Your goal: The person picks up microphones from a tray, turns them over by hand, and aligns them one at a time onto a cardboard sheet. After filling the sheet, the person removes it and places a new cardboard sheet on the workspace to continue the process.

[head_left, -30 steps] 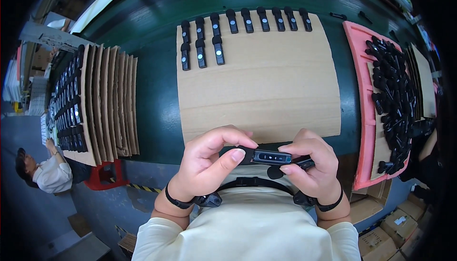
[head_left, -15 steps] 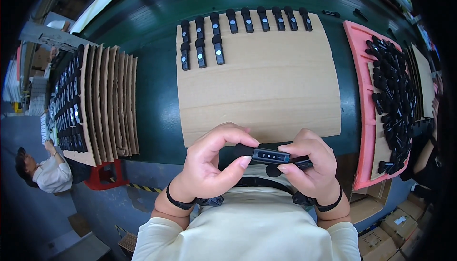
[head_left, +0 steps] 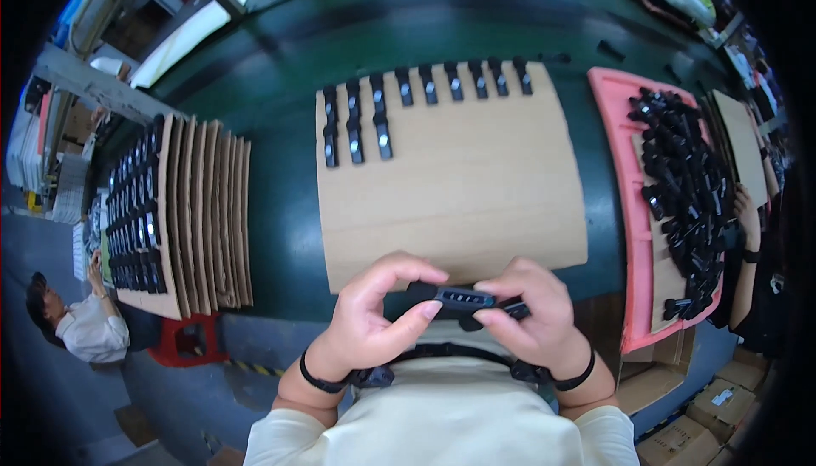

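Close to my body, above the near edge of the cardboard sheet (head_left: 459, 203), a small black clip-on microphone (head_left: 466, 299) is held level. My left hand (head_left: 378, 309) pinches its foam-capped end between thumb and fingers. At the other end, my right hand (head_left: 531, 309) grips it with thumb and forefinger. A second black microphone (head_left: 513, 307) is tucked in the right hand under the first, partly hidden by the fingers. On the sheet, similar microphones (head_left: 428, 86) lie in a full far row and a short second row at the left.
At the right a pink foam tray (head_left: 631, 296) holds a heap of black microphones (head_left: 680, 186). Cardboard sheets (head_left: 208, 220) stand stacked at the left, loaded with more. A co-worker's hand (head_left: 748, 220) shows at far right; another person (head_left: 81, 321) sits at far left.
The view has tilted, so the table and its contents sit lower in the picture. Both hands keep hold of the microphones. A co-worker's hand is now plainer at far right.
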